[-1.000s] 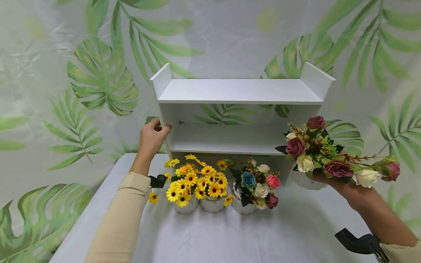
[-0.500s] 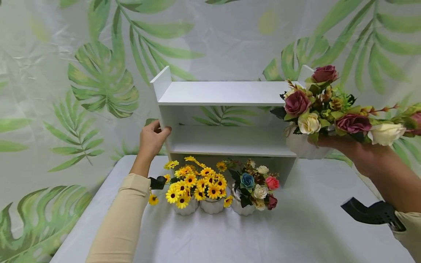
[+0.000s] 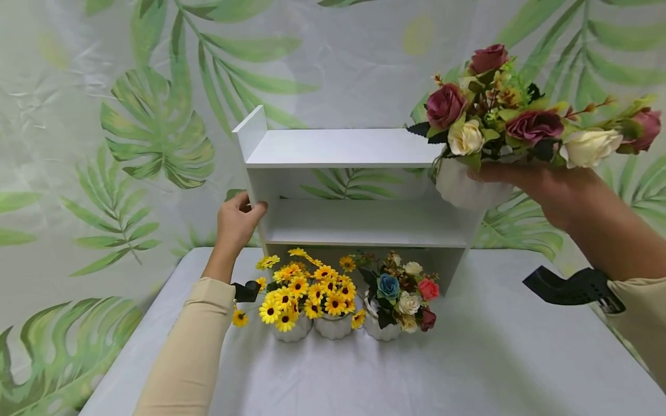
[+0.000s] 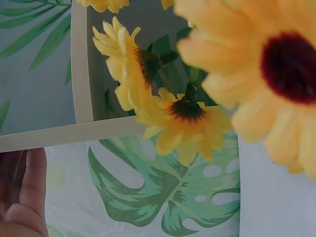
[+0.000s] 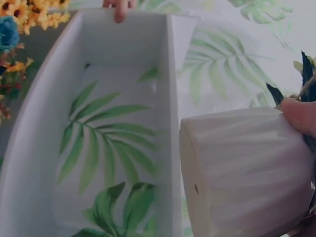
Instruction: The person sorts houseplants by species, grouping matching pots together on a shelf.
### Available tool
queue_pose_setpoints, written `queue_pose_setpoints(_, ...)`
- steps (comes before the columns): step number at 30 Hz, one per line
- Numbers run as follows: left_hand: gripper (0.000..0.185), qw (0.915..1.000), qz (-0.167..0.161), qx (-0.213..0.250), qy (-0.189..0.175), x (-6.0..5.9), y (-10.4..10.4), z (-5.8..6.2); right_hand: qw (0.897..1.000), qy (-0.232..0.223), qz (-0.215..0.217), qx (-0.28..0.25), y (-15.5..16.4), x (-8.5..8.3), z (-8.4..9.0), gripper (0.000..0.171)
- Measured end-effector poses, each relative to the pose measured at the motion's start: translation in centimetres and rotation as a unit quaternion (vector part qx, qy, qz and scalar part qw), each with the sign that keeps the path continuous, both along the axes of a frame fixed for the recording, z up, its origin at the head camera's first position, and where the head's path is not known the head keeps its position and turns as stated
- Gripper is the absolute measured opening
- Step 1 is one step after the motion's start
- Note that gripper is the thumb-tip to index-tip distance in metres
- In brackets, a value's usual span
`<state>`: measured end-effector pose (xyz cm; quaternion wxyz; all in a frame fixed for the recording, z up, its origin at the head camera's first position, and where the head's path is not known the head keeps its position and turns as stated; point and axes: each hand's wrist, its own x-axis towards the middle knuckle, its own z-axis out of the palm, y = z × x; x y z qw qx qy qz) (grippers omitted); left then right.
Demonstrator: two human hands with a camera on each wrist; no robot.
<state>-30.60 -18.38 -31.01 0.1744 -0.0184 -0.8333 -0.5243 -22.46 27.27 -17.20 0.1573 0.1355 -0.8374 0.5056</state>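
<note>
A white shelf unit (image 3: 348,222) stands on the table. My left hand (image 3: 238,224) grips its left side panel, thumb on the near side, the other fingers hidden behind. In the right wrist view the fingertips of that hand (image 5: 118,9) show over the panel's edge. My right hand (image 3: 557,188) holds a white fluted flowerpot (image 3: 465,186) by its upper part, raised in front of the shelf's upper right end. Maroon and cream artificial roses (image 3: 536,127) spill from it over the hand. The right wrist view shows the pot's base (image 5: 190,182) beside the top board.
Before the shelf, two pots of yellow daisy-like flowers (image 3: 317,294) and a pot of mixed roses (image 3: 400,294) stand in a row on the white-covered table (image 3: 364,375). A leaf-print backdrop (image 3: 364,58) hangs behind.
My right hand has lifted the flowerpot from beside the shelf's lower right up to the height of the top board. The left hand keeps its hold on the side panel.
</note>
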Motion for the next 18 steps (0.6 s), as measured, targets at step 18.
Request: queue_pose_setpoints(18, 0.043, 0.9999, 0.002, 0.004, 0.011, -0.1, 0.6, -0.1, 0.997, -0.044, -0.047, -0.031, -4.0, -2.5, 5.2, 0.074)
